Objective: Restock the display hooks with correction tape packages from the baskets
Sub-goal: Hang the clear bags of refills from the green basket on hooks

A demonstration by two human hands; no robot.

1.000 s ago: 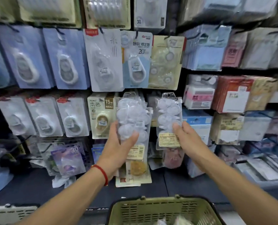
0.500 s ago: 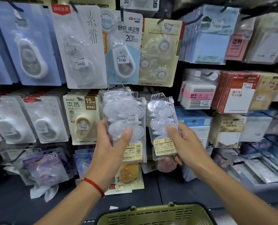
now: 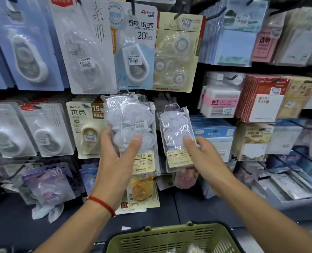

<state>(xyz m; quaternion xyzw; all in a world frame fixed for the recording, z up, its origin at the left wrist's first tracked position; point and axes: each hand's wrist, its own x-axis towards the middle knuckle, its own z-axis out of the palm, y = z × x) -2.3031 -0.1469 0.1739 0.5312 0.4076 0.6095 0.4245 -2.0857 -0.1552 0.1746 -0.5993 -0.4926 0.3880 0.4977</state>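
Two bare forearms in view, no sleeves visible on either; left hand [image 3: 117, 159] and right hand [image 3: 205, 157] both ungloved; no rings or watch visible; fingernails short, unpainted where visible. Only item worn: thin red cord bracelet [image 3: 102, 204] on left wrist; looks like a single braided or twisted strand, snug fit, sits slightly slanted across the wrist; right wrist bare.

Clear pouches [image 3: 131, 125] carry yellow labels; the slotted basket [image 3: 169, 238] is olive green, the wristband [image 3: 101, 204] red.
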